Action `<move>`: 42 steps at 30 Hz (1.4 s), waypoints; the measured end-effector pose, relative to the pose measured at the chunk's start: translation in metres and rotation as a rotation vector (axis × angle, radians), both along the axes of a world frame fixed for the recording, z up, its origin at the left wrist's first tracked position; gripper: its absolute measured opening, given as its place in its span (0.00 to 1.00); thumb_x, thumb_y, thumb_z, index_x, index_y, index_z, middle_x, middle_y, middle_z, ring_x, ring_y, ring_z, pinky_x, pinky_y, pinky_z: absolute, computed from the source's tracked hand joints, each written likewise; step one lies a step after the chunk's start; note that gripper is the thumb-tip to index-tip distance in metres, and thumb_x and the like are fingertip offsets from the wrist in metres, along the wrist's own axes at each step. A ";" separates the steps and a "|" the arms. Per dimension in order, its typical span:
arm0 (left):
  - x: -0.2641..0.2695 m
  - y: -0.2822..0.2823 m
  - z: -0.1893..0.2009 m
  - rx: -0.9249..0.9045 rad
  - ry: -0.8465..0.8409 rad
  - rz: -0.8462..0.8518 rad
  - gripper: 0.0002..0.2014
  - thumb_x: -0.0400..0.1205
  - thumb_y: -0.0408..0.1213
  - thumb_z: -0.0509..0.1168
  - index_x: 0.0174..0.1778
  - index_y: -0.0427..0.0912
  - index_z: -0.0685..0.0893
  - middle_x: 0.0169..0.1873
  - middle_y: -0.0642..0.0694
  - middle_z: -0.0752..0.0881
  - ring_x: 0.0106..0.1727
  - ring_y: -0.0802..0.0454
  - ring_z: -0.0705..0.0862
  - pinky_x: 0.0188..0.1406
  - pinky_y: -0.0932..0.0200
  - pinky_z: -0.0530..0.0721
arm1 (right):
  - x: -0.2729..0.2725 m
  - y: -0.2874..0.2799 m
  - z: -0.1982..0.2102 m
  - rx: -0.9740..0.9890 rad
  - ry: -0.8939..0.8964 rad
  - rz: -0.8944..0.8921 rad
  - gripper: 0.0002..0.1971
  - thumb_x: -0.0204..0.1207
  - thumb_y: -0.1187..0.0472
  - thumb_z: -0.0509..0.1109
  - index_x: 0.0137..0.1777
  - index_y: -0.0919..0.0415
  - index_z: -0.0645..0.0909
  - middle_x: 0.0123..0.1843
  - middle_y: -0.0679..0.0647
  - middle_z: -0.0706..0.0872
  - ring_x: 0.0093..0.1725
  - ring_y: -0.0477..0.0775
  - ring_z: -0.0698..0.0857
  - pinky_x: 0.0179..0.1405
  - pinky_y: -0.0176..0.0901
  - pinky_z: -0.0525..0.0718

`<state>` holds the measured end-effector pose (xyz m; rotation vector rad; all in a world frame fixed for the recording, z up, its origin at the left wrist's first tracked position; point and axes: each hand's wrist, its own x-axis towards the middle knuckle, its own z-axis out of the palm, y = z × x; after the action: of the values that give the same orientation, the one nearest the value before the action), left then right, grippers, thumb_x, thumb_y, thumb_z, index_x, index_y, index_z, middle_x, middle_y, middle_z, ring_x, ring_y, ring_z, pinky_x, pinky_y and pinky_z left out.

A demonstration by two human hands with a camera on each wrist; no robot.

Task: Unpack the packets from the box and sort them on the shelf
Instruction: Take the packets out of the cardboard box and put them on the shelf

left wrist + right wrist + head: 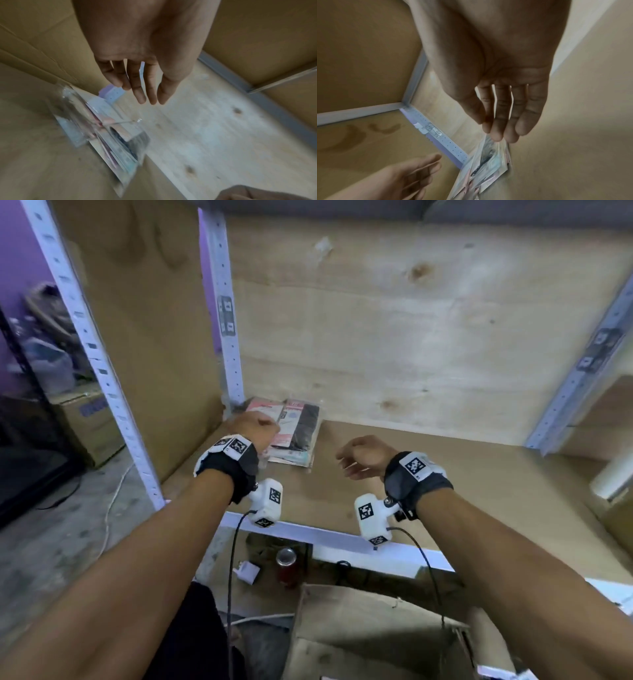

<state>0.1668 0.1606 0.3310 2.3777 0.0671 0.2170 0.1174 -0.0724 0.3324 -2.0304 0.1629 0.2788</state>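
A small stack of clear-wrapped packets (294, 433), pink, white and black, lies left of centre in the head view, in the shelf's (445, 474) back corner. Both the left hand (251, 428) and the right hand (363, 455) hover empty, fingers relaxed.

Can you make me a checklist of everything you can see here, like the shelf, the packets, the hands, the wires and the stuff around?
Surface: wooden shelf board with a plywood back, mostly bare.
Job's things: a small pile of packets lies flat in the back left corner; the cardboard box stands open below the shelf.
Clutter: a red can and a white plug on the floor under the shelf.
Grips: left hand empty, fingers relaxed, beside the packets; right hand empty, fingers relaxed, over the shelf.
Cables: a black cable hangs from each wrist camera.
Surroundings: white metal posts, purple wall, more boxes at left.
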 end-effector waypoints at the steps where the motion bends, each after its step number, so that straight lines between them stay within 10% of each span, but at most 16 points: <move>1: -0.017 -0.008 0.003 -0.009 -0.017 -0.048 0.09 0.81 0.44 0.68 0.52 0.47 0.91 0.55 0.47 0.90 0.55 0.46 0.86 0.53 0.62 0.81 | -0.019 -0.005 0.007 -0.025 0.001 0.021 0.08 0.83 0.65 0.65 0.54 0.66 0.85 0.42 0.59 0.85 0.35 0.56 0.84 0.40 0.43 0.86; 9: -0.134 -0.056 -0.005 -0.288 -0.004 -0.378 0.04 0.82 0.37 0.70 0.47 0.41 0.88 0.43 0.44 0.89 0.46 0.52 0.86 0.56 0.58 0.81 | -0.148 -0.042 0.040 -0.202 -0.020 0.127 0.09 0.84 0.64 0.61 0.53 0.64 0.84 0.44 0.59 0.88 0.38 0.57 0.86 0.42 0.44 0.87; 14: -0.174 -0.076 -0.052 -0.249 0.109 -0.445 0.02 0.81 0.36 0.70 0.44 0.43 0.88 0.37 0.46 0.87 0.34 0.56 0.82 0.35 0.67 0.77 | -0.185 -0.051 0.012 -0.259 0.021 0.168 0.10 0.83 0.66 0.59 0.53 0.64 0.83 0.42 0.58 0.87 0.36 0.56 0.85 0.39 0.42 0.86; 31: -0.185 -0.134 -0.293 0.174 0.699 -0.495 0.16 0.83 0.47 0.68 0.40 0.37 0.91 0.40 0.43 0.92 0.41 0.46 0.89 0.50 0.54 0.88 | -0.182 -0.089 -0.267 -0.296 0.392 0.184 0.09 0.79 0.62 0.69 0.38 0.60 0.86 0.33 0.52 0.91 0.31 0.51 0.87 0.36 0.45 0.89; 42: -0.191 -0.141 -0.375 0.162 1.046 -0.416 0.17 0.85 0.39 0.64 0.60 0.27 0.86 0.59 0.31 0.87 0.60 0.35 0.87 0.63 0.42 0.86 | -0.163 -0.089 -0.379 -0.279 0.668 0.339 0.14 0.84 0.59 0.62 0.58 0.69 0.84 0.51 0.63 0.91 0.47 0.63 0.91 0.53 0.57 0.91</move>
<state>-0.0241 0.0193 -0.0441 2.3378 0.0420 -1.2507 -0.0457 -0.1612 -0.0469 -2.1623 0.2801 1.2041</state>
